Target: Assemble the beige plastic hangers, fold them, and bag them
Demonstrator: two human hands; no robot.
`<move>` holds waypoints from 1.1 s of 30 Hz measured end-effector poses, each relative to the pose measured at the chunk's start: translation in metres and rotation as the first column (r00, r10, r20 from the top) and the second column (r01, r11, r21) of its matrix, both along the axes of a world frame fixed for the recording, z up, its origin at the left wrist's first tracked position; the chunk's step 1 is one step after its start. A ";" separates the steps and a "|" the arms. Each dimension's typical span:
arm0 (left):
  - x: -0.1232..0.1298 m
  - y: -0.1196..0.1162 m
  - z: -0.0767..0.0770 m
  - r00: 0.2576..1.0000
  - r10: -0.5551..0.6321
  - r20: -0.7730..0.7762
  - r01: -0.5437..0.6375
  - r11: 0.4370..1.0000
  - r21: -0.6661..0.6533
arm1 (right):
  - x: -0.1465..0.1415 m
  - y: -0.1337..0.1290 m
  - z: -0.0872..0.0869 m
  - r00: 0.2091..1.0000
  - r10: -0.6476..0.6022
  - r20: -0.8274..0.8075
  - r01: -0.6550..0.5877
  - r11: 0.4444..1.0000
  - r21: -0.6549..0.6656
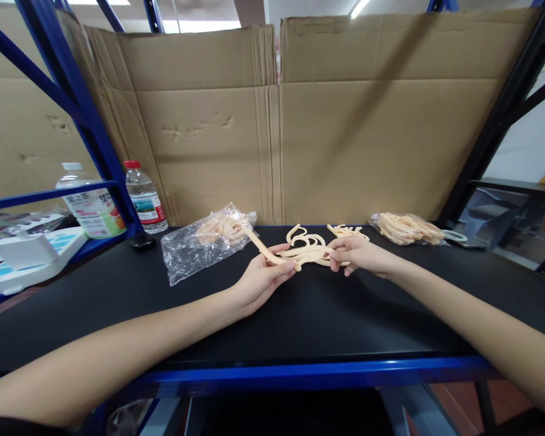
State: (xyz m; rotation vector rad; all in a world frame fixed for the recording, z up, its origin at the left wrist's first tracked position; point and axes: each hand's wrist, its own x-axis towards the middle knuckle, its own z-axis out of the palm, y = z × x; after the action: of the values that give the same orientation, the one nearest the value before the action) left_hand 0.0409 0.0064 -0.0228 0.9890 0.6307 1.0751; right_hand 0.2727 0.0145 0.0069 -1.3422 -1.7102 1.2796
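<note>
A length of cream-coloured cord runs between my two hands above the black tabletop. My left hand is closed on it, thumb on top, with a cord end by the thumb tip. The fingers of my right hand pinch the looped cord at its right side. Behind my hands lie more curled cords, and a small bundle of cord rests behind my right hand. One cord stretches up left from my left hand to the coil in the clear plastic bag; whether it joins the coil is unclear.
A bagged cord bundle lies at the back right. On the left stand a red-capped water bottle and a larger white-capped bottle, near a small black object. A cardboard wall closes off the back.
</note>
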 end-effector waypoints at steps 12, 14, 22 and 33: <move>0.000 0.004 -0.005 0.999 0.035 0.014 -0.035 0.999 0.003 | -0.024 -0.001 -0.026 0.772 0.053 -0.634 -0.136 0.987 -0.084; 0.000 0.003 -0.003 1.000 -0.004 -0.018 0.004 0.999 0.037 | -0.031 -0.006 -0.028 0.751 0.095 -0.653 -0.166 0.985 -0.047; 0.001 -0.001 -0.004 0.985 -0.065 -0.160 0.085 0.989 0.120 | -0.032 -0.013 -0.028 0.857 0.148 -0.493 -0.117 0.989 0.094; -0.001 0.000 -0.006 0.970 -0.104 -0.219 0.143 0.975 0.171 | -0.035 -0.015 -0.027 0.917 0.184 -0.353 -0.102 0.966 0.238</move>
State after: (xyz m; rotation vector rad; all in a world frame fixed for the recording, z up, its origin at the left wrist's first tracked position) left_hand 0.0400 0.0066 -0.0289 1.2989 0.6367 0.9376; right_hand 0.2380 -0.0003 -0.0202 -0.7989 -1.6408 1.2902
